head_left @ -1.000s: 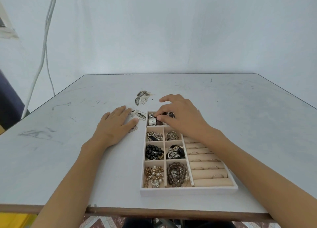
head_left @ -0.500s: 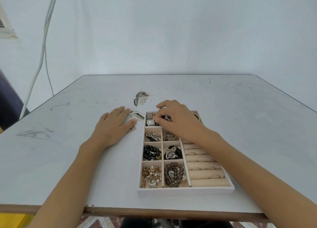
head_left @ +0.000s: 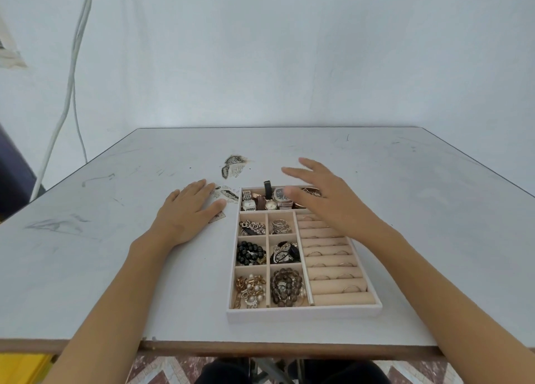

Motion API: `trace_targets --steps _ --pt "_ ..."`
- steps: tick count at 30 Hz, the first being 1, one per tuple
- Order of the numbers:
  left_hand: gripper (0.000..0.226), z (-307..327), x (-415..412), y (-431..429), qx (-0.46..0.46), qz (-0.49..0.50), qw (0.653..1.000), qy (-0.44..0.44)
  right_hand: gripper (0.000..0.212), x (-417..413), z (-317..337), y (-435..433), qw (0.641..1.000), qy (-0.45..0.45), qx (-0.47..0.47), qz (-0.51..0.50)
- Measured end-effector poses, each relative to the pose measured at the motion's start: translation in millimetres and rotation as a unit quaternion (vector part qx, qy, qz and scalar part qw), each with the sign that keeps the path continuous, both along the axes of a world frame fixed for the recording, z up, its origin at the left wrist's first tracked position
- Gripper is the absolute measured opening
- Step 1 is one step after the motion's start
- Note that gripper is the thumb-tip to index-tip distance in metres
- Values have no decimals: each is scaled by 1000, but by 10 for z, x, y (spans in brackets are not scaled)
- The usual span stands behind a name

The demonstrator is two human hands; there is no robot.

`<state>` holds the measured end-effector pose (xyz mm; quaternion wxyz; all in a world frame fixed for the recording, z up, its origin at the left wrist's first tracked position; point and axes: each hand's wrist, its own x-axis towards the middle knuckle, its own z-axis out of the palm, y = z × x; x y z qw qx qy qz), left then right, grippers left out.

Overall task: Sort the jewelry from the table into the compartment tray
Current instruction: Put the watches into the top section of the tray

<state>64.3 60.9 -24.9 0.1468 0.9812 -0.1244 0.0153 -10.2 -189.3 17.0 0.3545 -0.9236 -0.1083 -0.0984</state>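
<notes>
- tabletop (head_left: 86, 268): the left stretch offers wide room to slide a piece. the front edge runs close under the tray, so nothing should be dragged toward the body.
- left hand (head_left: 185, 210): lies flat, fingers straight, grasping nothing. its fingertips touch the loose pieces.
- loose pieces (head_left: 229, 194): small silvery jewelry, just beside the tray's far left corner. a far cluster (head_left: 233, 167) lies further back, apart from the tray.
- tray (head_left: 304, 314): its small compartments hold chains, rings and beads, with ring rolls on the right and watches (head_left: 275, 201) in the far row.
- right hand (head_left: 321, 195): hovers over the far row, fingers spread and released, holding nothing.
- step, as i judge it: between placements, with a pick from the tabletop due. the flat, thin pieces call for a fingertip pinch, or a slide up to the tray wall.
- right of the tray the tabletop gives free room for withdrawing the arm.
</notes>
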Motion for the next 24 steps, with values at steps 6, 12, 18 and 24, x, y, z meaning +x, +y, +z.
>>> trace_targets --steps 6,12,18,24 --pt "47 28 -48 16 -146 3 989 9 59 -261 -109 -160 961 67 253 -85" --pt "37 127 -273 -90 -390 78 917 10 59 -395 -232 -194 915 101 381 -90" --pt "55 120 -924 -509 -510 29 856 73 58 -550 -256 -146 891 114 434 -69" --pt "53 152 -1173 -740 -512 34 855 81 51 -712 -243 -30 929 93 347 -90"
